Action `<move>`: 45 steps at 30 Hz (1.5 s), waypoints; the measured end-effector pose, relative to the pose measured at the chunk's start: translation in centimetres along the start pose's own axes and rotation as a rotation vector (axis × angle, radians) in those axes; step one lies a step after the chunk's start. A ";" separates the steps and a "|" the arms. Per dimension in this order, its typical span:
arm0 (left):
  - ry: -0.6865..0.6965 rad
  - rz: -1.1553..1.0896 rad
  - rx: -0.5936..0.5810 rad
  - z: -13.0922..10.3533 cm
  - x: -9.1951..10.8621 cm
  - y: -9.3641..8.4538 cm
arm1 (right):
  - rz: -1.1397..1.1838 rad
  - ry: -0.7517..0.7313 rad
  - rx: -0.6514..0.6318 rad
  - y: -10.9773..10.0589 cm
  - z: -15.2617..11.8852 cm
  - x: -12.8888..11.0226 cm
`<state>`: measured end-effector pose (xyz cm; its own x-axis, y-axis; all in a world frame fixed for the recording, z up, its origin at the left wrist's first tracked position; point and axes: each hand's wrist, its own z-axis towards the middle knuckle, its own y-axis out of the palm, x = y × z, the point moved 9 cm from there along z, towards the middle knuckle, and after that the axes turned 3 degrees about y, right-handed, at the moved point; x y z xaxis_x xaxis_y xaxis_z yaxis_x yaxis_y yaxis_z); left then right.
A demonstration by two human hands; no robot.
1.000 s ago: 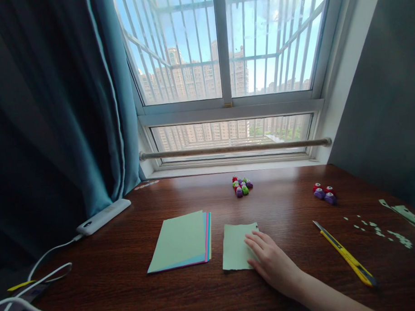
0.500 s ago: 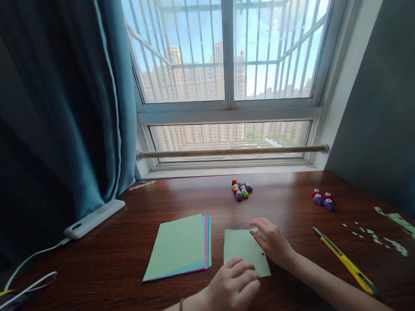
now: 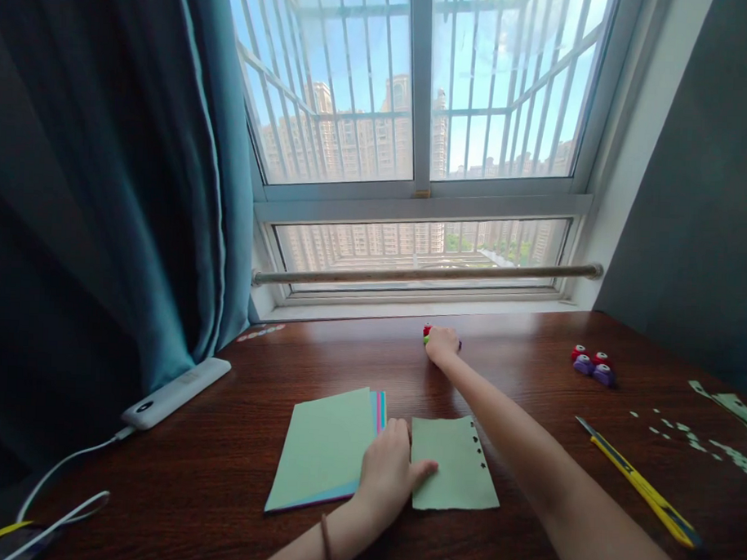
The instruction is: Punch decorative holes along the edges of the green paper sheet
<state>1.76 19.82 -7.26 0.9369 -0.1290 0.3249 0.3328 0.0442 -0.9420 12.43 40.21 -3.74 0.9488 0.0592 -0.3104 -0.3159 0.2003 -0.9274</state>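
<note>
Four holes (image 3: pixel 478 452) run windowward along one green sheet (image 3: pixel 449 483), left fingers (image 3: pixel 398 429) spread, right fingers (image 3: pixel 450 335) unreadable.

The left hand (image 3: pixel 388 468) has a thin brown band (image 3: pixel 326 542) round its wrist. The left arm (image 3: pixel 303 551) and right arm (image 3: pixel 521 436) look bare and slim.

"See any green?"
"Yes, pale green on the small sheet (image 3: pixel 452 483), with a row of dark shapes near one edge. Pale green on the paper pile (image 3: pixel 324 446) too, with pink and blue underneath."
"And yellow?"
"On the cutter (image 3: pixel 641 489), with black."
"Any red?"
"Yes, red and green on the far little things (image 3: pixel 427 331). Red and purple on the little things at the right (image 3: pixel 584 365)."
</note>
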 end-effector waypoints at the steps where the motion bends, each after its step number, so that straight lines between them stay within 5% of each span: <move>1: -0.009 -0.014 -0.013 0.0 0.0 0.0 | 0.007 0.006 -0.005 0.1 0.1 0.1; 4: -0.026 -0.068 -0.046 0.1 -0.3 0.2 | 0.043 -0.009 -0.002 -0.4 0.2 -0.2; 8: -0.002 -0.178 -0.074 0.3 -0.5 0.5 | 0.143 -0.074 0.077 -4.0 -1.1 -0.6; 13: 0.132 -0.816 -0.041 0.6 0.5 0.7 | 0.551 -0.146 0.144 -8.7 -7.4 3.3; 16: 0.146 -1.129 0.028 1.0 0.4 0.8 | 1.041 -0.125 0.028 -8.0 -12.7 7.5; 20: 0.126 -1.260 0.025 1.1 0.4 1.7 | 1.275 0.003 -0.068 -5.4 -17.7 11.6; 30: 0.048 -1.364 -0.091 0.6 1.0 2.6 | 0.956 -0.167 -0.006 -6.5 -19.8 11.0; 45: 0.047 -1.322 -0.082 0.5 1.2 2.5 | 0.959 -0.251 -0.027 -6.6 -20.3 10.0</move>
<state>3.74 20.32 -9.18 -0.0906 -0.0622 0.9939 0.9769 -0.1997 0.0766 23.83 19.60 -5.00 0.2649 0.3905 -0.8817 -0.9479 -0.0625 -0.3124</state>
